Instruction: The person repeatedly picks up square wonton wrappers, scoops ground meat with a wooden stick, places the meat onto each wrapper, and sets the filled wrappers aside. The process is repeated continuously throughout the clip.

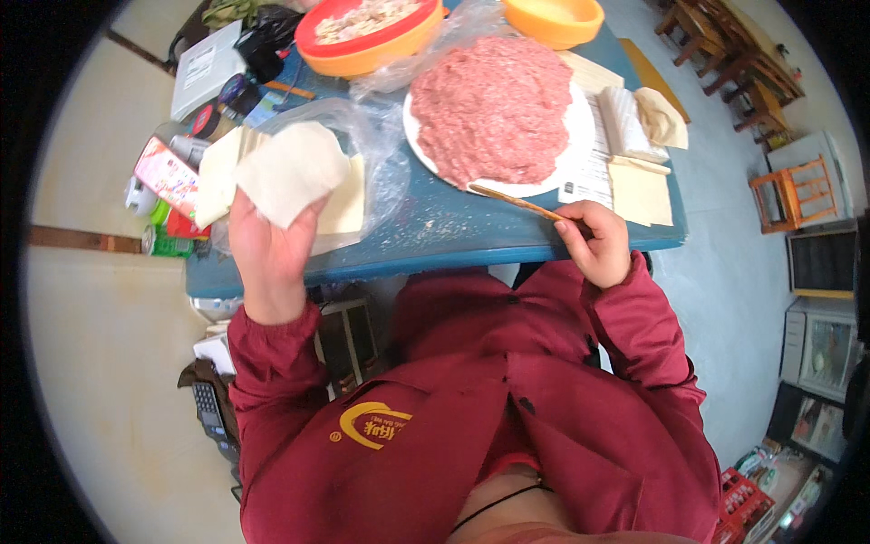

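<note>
On my upturned left hand (270,262) lies a thin pale dough wrapper (299,166), spread over the fingers with the thumb at its edge. Behind it, a stack of yellowish wrappers (345,202) rests in a clear plastic bag (384,156), partly hidden by the hand. My right hand (599,239) pinches one end of a slim wooden stick (520,202). The stick's far tip reaches the near rim of a white plate (583,129). Heaped on that plate is a large mound of pink minced meat (493,109).
A red-rimmed orange basin (370,58) holds pale pieces at the back; a yellow bowl (557,24) stands to its right. More wrappers (642,194) lie at the right corner beside a plastic-wrapped pack (622,126). A pink carton (166,173) and a green can (165,243) crowd the left edge.
</note>
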A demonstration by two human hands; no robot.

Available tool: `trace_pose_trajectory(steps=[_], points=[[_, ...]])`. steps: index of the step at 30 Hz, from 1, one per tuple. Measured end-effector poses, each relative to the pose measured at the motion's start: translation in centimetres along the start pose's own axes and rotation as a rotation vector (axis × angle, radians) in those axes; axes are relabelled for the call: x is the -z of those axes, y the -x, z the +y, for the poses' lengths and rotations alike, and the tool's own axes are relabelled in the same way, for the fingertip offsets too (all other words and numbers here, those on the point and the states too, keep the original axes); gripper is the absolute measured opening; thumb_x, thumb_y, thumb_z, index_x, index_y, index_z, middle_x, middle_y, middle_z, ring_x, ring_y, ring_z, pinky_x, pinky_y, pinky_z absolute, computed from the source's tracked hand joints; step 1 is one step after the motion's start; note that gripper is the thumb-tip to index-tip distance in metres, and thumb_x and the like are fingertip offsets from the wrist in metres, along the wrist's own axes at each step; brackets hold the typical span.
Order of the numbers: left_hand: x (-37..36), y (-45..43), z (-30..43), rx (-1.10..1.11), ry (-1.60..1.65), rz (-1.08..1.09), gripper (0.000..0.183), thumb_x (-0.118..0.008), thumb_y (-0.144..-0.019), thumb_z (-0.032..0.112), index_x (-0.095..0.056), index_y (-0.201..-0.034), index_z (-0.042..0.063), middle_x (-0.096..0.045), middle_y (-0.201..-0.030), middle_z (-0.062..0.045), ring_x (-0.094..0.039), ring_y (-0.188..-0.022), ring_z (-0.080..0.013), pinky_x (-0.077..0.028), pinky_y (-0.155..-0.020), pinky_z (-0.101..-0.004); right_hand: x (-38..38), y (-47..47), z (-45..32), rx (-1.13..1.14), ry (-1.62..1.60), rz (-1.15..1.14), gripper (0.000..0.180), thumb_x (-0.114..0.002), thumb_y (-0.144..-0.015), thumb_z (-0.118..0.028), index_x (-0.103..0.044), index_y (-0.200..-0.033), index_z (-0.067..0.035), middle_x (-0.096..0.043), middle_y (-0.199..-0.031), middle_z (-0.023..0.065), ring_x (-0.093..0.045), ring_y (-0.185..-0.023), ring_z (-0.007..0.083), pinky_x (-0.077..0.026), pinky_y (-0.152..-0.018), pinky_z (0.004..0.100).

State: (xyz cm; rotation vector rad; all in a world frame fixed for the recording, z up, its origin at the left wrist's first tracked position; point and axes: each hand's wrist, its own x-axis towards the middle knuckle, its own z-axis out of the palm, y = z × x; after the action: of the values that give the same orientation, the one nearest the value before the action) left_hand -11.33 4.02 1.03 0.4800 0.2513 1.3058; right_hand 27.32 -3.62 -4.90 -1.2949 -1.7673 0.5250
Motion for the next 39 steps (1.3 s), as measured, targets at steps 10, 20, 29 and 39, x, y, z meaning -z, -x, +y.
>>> trace_pose_trajectory(steps=[10,20,29,39], points=[[-1.6,4.0,-8.5,0.187,0.214,0.241,0.053,-0.043,-0.101,0.031,-0.036,-0.144,0.002,-0.044,-0.145,-0.019,-0.042,-0.135,-0.0378,-0.034,-0.110,-0.0580,4.9,-1.5,-2.9,0.294,0.725,0.063,0.015,-0.073,-0.077,-0.014,-0.059,-0.072,-0.009,-0.054,-0.066,0.0080,-0.057,-0.061,0.0271,-0.047,-0.056,0.0392],[-3.2,4.6,-9.1,0.208,0.004,0.308,0.053,-0.046,-0.097,0.023,-0.034,-0.145,0.002,-0.041,-0.147,-0.020,-0.038,-0.137,-0.0386,-0.030,-0.112,-0.0583,2.9,-2.8,-0.3,0.420,0.723,0.079,0.021,-0.075,-0.072,-0.016,-0.055,-0.068,-0.010,-0.053,-0.066,0.0062,-0.056,-0.062,0.0250,-0.048,-0.057,0.0373],[-3.0,5.1,-8.1,0.205,0.108,0.100,0.064,-0.048,-0.094,0.034,-0.031,-0.147,0.002,-0.036,-0.151,-0.020,-0.032,-0.141,-0.0406,-0.023,-0.114,-0.0606,2.4,-2.7,0.9,0.290,0.605,-0.100,0.012,-0.074,-0.078,-0.012,-0.065,-0.077,-0.005,-0.061,-0.069,0.0115,-0.060,-0.062,0.0312,-0.049,-0.058,0.0395],[-2.2,4.0,-11.1,0.252,0.084,0.186,0.050,-0.039,-0.101,0.030,-0.039,-0.143,0.003,-0.047,-0.143,-0.018,-0.044,-0.132,-0.0371,-0.031,-0.112,-0.0544,0.2,-1.1,-1.6,-0.226,-0.264,-0.128,0.017,-0.069,-0.090,-0.015,-0.066,-0.083,0.000,-0.054,-0.061,0.0018,-0.046,-0.056,0.0076,-0.040,-0.051,0.0270]])
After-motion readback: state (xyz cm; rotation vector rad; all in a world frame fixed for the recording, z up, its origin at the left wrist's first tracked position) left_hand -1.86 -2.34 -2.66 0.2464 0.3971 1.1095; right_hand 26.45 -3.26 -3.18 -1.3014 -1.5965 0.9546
